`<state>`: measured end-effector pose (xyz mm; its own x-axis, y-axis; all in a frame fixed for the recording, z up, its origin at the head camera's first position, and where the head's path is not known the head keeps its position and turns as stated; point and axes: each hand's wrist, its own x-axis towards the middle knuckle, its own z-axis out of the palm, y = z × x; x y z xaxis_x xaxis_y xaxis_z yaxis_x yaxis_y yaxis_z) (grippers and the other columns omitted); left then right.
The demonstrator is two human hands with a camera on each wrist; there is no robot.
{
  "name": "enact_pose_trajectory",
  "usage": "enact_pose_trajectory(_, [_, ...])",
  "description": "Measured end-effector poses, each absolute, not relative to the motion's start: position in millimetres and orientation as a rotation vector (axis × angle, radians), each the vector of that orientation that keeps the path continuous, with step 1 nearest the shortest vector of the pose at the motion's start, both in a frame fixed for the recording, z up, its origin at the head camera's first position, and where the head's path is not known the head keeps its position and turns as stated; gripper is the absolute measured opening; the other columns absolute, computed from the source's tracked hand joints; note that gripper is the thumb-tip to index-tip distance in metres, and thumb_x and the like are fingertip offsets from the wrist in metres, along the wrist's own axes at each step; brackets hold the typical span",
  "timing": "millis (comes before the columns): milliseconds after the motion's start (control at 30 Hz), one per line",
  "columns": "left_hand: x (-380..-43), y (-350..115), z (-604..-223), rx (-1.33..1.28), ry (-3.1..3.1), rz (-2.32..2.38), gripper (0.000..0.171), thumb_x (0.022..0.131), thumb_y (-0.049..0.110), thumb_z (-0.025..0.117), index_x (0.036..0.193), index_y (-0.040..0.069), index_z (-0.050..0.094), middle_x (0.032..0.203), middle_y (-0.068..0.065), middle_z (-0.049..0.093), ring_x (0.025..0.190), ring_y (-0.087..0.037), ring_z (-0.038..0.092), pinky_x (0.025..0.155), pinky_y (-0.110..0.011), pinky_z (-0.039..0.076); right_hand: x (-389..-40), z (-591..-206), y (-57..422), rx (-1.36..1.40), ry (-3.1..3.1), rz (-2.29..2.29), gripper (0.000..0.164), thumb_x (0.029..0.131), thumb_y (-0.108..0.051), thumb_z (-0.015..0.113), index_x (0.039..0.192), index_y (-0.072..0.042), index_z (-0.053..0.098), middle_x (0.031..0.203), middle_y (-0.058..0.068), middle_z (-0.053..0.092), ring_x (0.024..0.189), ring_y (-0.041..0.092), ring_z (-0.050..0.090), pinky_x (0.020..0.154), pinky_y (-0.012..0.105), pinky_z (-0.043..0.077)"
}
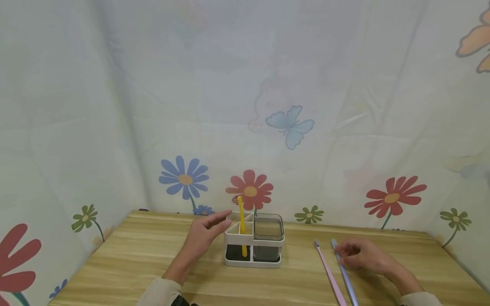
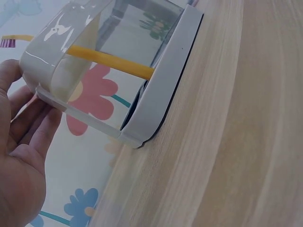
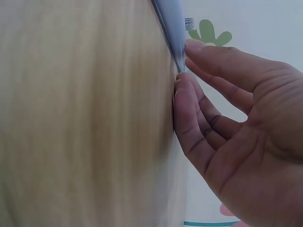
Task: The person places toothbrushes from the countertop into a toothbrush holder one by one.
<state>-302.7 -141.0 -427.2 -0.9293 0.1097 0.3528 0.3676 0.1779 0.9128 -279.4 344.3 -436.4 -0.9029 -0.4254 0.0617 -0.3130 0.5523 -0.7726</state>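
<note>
Rightward, blue toothbrush (image 1: 346, 277): on the table (image 1: 300, 267), pinched by the right hand (image 1: 363, 256).
Alongside: pink toothbrush (image 1: 330, 272).
Holder (image 1: 268, 243): yellow toothbrush (image 1: 242, 223) occupying one compartment, clear cup (image 1: 269, 230) another; left hand (image 1: 203, 234) touching rim, fingers relaxed.
Backdrop: flowered curtain (image 1: 214, 106).

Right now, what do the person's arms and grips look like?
Left grip and right grip: human, no gloves or rings visible. Left sleeve and right sleeve: pale beige, wrists bare. Black item by the left cuff, cut off by the frame. No cables visible.
</note>
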Motion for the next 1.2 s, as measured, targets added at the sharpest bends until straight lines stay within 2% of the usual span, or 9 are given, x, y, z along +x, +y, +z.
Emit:
enact_pose_trajectory(233, [-302, -140, -426, -0.465, -2.246, -1.818, 0.038, 0.099, 0.026, 0.078, 0.134, 0.011, 0.075, 0.134, -0.006, 0.072, 0.127, -0.025, 0.065, 0.105, -0.037, 0.054, -279, -437, 340, -0.682, 2.606, -1.317, 0.027, 0.093, -0.002, 0.074, 0.118, 0.009, 0.07, 0.092, 0.01, 0.065, 0.074, 0.01, 0.057, 0.06, 0.023, 0.05])
enact_pose_trajectory(400, [-301, -140, -425, -0.469, -2.246, -1.804, 0.038, 0.099, 0.026, 0.078, 0.134, 0.011, 0.075, 0.134, -0.007, 0.072, 0.127, -0.026, 0.065, 0.104, -0.037, 0.054, -279, -435, 336, -0.643, 2.605, -1.321, 0.026, 0.093, 0.002, 0.073, 0.116, 0.012, 0.068, 0.089, 0.008, 0.062, 0.072, 0.014, 0.058, 0.059, 0.025, 0.053])
enact_pose_trajectory(600, [-302, -141, -426, -0.471, -2.251, -1.799, 0.038, 0.099, 0.025, 0.078, 0.134, 0.011, 0.075, 0.134, -0.006, 0.072, 0.127, -0.026, 0.065, 0.102, -0.031, 0.054, -278, -434, 331, -0.599, 2.584, -1.352, 0.025, 0.092, 0.007, 0.07, 0.115, 0.017, 0.065, 0.084, 0.008, 0.062, 0.069, 0.015, 0.061, 0.057, 0.027, 0.056])
enact_pose_trajectory(767, [-302, -141, -427, -0.477, -2.248, -1.805, 0.038, 0.099, 0.025, 0.078, 0.134, 0.011, 0.075, 0.134, -0.006, 0.072, 0.126, -0.025, 0.066, 0.1, -0.026, 0.054, -275, -432, 325, -0.534, 2.604, -1.352, 0.025, 0.09, 0.009, 0.069, 0.113, 0.017, 0.065, 0.08, 0.007, 0.061, 0.064, 0.016, 0.06, 0.053, 0.026, 0.055])
enact_pose_trajectory(1067, [-302, -141, -426, -0.464, -2.26, -1.797, 0.039, 0.099, 0.027, 0.078, 0.135, 0.012, 0.075, 0.135, -0.006, 0.072, 0.128, -0.026, 0.065, 0.105, -0.038, 0.054, -274, -432, 319, -0.499, 2.678, -1.32, 0.031, 0.081, 0.009, 0.067, 0.112, 0.011, 0.066, 0.078, 0.007, 0.061, 0.059, 0.015, 0.058, 0.051, 0.024, 0.051])
enact_pose_trajectory(1200, [-302, -141, -426, -0.458, -2.261, -1.812, 0.039, 0.099, 0.028, 0.078, 0.135, 0.012, 0.075, 0.135, -0.006, 0.072, 0.128, -0.026, 0.064, 0.106, -0.038, 0.053, -274, -435, 320, -0.503, 2.696, -1.319, 0.034, 0.079, 0.009, 0.066, 0.113, 0.01, 0.066, 0.078, 0.006, 0.061, 0.058, 0.013, 0.055, 0.05, 0.024, 0.05])
